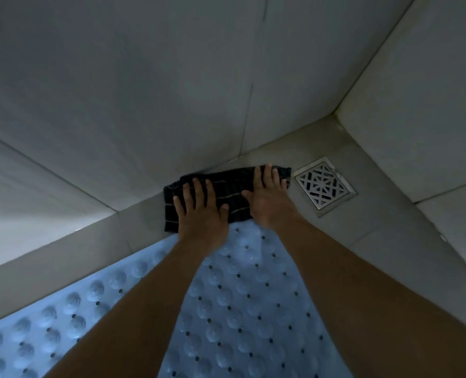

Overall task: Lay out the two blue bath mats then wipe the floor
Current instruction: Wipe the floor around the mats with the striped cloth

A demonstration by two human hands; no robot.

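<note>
A dark cloth with thin pale stripes (227, 190) lies flat on the grey floor tiles, against the foot of the wall. My left hand (200, 211) presses flat on its left part, fingers spread. My right hand (267, 197) presses flat on its right part, fingertips near the cloth's far edge. A light blue bath mat (234, 301) with round bumps and small holes lies spread on the floor under my forearms; its far edge meets the cloth. Only this one mat shows.
A square metal floor drain (323, 185) sits in the floor just right of the cloth. Pale tiled walls (172, 91) rise behind the cloth and on the right, meeting in a corner. A narrow strip of bare floor (63, 257) runs along the mat's left side.
</note>
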